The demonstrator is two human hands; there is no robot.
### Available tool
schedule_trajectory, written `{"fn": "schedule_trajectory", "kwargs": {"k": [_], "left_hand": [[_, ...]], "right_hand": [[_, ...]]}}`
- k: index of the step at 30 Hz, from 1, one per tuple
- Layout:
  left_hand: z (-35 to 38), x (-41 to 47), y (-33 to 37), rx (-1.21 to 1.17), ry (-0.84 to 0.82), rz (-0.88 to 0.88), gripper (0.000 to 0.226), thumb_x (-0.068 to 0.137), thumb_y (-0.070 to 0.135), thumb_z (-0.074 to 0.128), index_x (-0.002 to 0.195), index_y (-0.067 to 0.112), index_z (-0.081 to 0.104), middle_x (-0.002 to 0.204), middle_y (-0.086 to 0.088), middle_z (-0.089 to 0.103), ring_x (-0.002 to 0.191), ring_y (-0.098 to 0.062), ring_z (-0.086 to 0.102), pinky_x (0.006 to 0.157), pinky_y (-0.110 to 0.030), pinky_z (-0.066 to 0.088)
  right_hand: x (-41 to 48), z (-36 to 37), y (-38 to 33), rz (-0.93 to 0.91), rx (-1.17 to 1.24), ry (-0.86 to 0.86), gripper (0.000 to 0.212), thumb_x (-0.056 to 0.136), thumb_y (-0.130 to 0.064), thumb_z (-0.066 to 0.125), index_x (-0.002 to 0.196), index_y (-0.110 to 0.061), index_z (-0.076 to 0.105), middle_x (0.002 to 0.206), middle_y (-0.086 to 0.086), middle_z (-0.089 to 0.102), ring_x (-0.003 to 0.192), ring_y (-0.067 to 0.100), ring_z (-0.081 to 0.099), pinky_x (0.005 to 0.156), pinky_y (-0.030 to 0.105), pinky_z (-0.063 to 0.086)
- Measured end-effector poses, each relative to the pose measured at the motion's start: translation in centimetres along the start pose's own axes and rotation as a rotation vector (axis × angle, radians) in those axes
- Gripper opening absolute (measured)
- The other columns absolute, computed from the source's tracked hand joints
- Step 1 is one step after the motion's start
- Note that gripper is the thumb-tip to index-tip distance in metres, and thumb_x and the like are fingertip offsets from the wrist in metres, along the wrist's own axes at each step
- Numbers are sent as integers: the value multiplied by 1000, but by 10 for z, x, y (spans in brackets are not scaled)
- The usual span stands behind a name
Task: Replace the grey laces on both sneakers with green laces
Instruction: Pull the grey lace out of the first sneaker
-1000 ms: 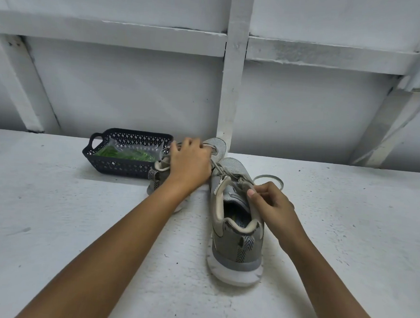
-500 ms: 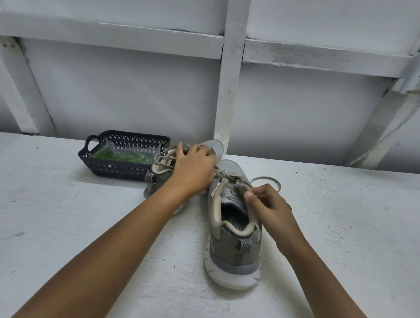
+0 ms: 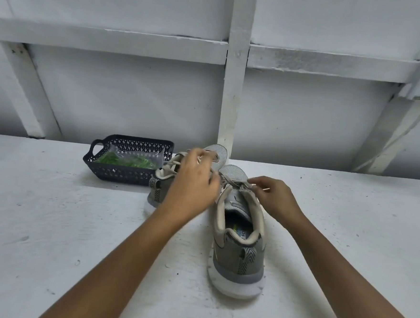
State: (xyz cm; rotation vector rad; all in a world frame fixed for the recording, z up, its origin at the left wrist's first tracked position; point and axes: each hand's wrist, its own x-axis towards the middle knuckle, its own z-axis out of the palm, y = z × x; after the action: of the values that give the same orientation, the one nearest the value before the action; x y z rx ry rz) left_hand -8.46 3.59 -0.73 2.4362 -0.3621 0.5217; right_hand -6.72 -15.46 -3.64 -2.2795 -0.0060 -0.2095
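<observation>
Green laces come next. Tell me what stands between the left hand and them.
A clear plastic bag wraps the green laces inside the dark basket. The left hand is at the far sneaker right beside it.

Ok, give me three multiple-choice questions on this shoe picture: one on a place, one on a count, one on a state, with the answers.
1. Where are the green laces?
A. in the dark basket
B. hanging on the wall
C. on the floor

2. How many sneakers are in view?
A. one
B. two
C. three

3. What is the right hand doing?
A. lying flat, holding nothing
B. pinching the grey lace of the near sneaker
C. gripping a basket handle

Answers:
1 A, green shows through a clear bag inside the basket.
2 B, the near sneaker and the far sneaker stand side by side.
3 B, its fingertips meet on the lace near the tongue.
</observation>
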Motion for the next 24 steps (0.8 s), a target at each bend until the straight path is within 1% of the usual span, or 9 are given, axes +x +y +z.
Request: {"fn": "schedule_trajectory", "kwargs": {"k": [3, 5, 9, 10, 12, 16, 18, 21, 24], "left_hand": [[13, -21, 11, -237, -134, -97, 55, 92, 41, 51, 141, 17, 40, 140, 0, 35, 133, -13, 32, 103, -21, 23], [22, -28, 10, -310, -224, -197, 65, 89, 44, 55, 145, 19, 32, 146, 2, 30, 136, -11, 29, 97, -16, 20], [33, -35, 3, -402, -287, -322, 61, 93, 33, 53, 147, 19, 30, 150, 0, 30, 139, -13, 27, 111, -24, 21], [35, -36, 3, -454, -291, -351, 58, 93, 31, 53, 145, 19, 33, 149, 0, 33, 138, -13, 30, 114, -30, 23], [38, -38, 4, -521, -279, -381, 54, 93, 28, 53, 144, 19, 37, 147, -2, 38, 136, -14, 34, 113, -36, 27], [41, -39, 5, -570, -241, -408, 52, 93, 25, 54, 143, 17, 39, 145, -1, 41, 135, -14, 36, 113, -37, 29], [42, -40, 5, -601, -238, -420, 52, 93, 24, 54, 142, 18, 40, 145, 0, 41, 134, -13, 37, 113, -37, 29], [42, -40, 5, -614, -241, -425, 51, 93, 24, 54, 142, 16, 40, 144, -1, 43, 134, -14, 38, 112, -37, 30], [42, -40, 6, -633, -240, -428, 51, 94, 23, 53, 143, 15, 39, 145, -2, 41, 135, -14, 37, 113, -37, 29]], "right_hand": [[19, 11, 3, -31, -160, -30, 29, 93, -21, 57, 120, -14, 64, 113, 8, 66, 101, 19, 61, 67, 14, 28], [25, 14, 3, -29, -210, -26, 25, 92, -21, 58, 114, -12, 67, 111, 8, 65, 104, 22, 59, 63, 16, 25], [24, 8, -1, -36, -210, -25, 15, 90, -22, 60, 94, -14, 72, 91, 4, 71, 88, 19, 62, 69, 24, 41], [23, 5, -2, -41, -220, -53, 16, 90, -24, 60, 92, -15, 73, 87, 4, 70, 80, 15, 61, 65, 20, 43], [22, -1, -3, -53, -274, -127, 20, 92, -25, 57, 91, -14, 74, 77, 3, 68, 65, 8, 55, 49, 8, 36], [25, -3, -4, -20, -258, -126, 21, 91, -11, 52, 88, -15, 72, 73, 8, 68, 45, 11, 59, 38, 5, 36], [28, 1, -5, -13, -243, -113, 17, 90, -10, 57, 95, -10, 73, 80, 13, 70, 54, 16, 65, 43, 7, 40], [31, 7, -9, -74, -331, -103, 19, 88, -11, 59, 100, -7, 73, 98, 13, 72, 93, 25, 64, 74, 21, 45], [33, 9, -10, -161, -418, -104, 17, 88, -11, 55, 95, -6, 69, 97, 13, 69, 95, 30, 60, 77, 33, 44]]}}
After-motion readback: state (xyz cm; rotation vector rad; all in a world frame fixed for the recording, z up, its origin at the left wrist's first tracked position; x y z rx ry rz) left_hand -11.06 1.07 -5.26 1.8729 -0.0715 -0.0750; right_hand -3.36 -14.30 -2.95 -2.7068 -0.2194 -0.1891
